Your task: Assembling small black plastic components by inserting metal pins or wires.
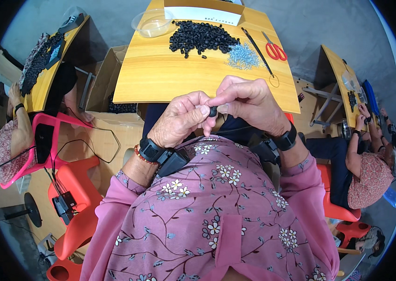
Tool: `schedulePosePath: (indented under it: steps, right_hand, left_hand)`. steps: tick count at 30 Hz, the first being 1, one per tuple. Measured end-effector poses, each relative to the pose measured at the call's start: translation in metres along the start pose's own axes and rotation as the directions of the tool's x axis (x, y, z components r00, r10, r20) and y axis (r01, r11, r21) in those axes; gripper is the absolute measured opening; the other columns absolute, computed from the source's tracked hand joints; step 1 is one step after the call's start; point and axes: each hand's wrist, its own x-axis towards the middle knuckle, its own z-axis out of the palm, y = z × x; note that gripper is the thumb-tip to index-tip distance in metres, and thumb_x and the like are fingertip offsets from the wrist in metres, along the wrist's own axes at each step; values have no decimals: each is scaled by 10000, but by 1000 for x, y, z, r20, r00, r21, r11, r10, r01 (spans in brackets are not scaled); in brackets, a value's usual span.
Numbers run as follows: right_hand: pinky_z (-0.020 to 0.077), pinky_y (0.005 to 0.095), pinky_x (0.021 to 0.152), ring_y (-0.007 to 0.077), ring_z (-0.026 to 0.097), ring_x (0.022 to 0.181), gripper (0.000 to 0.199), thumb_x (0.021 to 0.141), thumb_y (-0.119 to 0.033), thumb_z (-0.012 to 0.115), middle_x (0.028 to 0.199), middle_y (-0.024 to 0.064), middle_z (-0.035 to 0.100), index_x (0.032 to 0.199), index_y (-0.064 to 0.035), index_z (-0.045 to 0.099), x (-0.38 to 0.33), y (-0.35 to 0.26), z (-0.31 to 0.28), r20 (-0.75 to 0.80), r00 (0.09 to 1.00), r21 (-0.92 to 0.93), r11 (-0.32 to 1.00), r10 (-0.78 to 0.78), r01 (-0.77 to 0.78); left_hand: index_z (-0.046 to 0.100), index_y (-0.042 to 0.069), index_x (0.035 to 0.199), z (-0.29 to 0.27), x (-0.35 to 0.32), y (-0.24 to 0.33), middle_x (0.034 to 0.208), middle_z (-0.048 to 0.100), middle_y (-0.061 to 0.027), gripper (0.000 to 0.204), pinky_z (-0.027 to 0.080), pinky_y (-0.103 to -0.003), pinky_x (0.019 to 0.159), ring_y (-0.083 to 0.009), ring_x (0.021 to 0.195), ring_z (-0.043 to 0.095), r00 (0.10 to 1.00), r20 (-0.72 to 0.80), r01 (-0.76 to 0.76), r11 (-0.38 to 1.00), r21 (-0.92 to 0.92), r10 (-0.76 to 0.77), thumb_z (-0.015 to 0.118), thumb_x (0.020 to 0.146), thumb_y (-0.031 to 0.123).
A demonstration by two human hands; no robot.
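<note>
Left fingers clamp a black piece; right fingers' hold is unclear. Ten o'clock offers bare bench (near edge).

Grey walls surround wooden tables, red chairs and tan floor.

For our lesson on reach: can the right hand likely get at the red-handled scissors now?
Probably yes: the right hand is busy at a black piece, but the scissors lie uncovered, beyond a thin black rod.
</note>
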Motion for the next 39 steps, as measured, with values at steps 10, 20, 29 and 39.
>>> schedulePosePath:
  steps: [10, 20, 29, 39]
  right_hand:
    - [480, 239, 700, 122, 605, 795, 205, 861, 16, 716, 857, 25, 618, 1060, -17, 749, -1, -3, 11, -77, 995, -120, 992, -58, 48]
    - [493, 267, 689, 135, 621, 765, 108, 890, -43, 703, 822, 46, 649, 982, 7, 729, 1, -7, 9, -55, 998, -112, 994, 5, -12]
    - [490, 250, 723, 129, 621, 812, 99, 900, -5, 703, 878, 47, 638, 995, 20, 710, 10, -13, 0, 84, 996, -133, 991, 40, -28]
    - [505, 192, 709, 62, 620, 808, 126, 881, 52, 685, 926, 20, 644, 1003, 21, 691, 13, -24, 4, 74, 967, 63, 967, 244, -249]
  left_hand:
    - [573, 35, 1074, 8, 0, 0, 901, 634, -40, 227, 543, -279, 696, -107, 776, 621, 998, -22, -56, 991, -118, 54, 631, 1000, 241]
    - [578, 37, 1054, 4, -1, 2, 867, 636, -38, 216, 537, -270, 680, -105, 753, 618, 999, -43, -21, 1000, 3, 21, 628, 1000, 241]
    - [593, 28, 1038, 0, -2, 3, 868, 629, -44, 225, 528, -261, 653, -104, 745, 612, 999, -40, 2, 1000, -9, -3, 633, 997, 246]
    - [595, 24, 1055, -2, -5, 7, 856, 615, -44, 251, 516, -269, 638, -105, 729, 593, 999, -41, 9, 1000, 23, -8, 644, 991, 262]
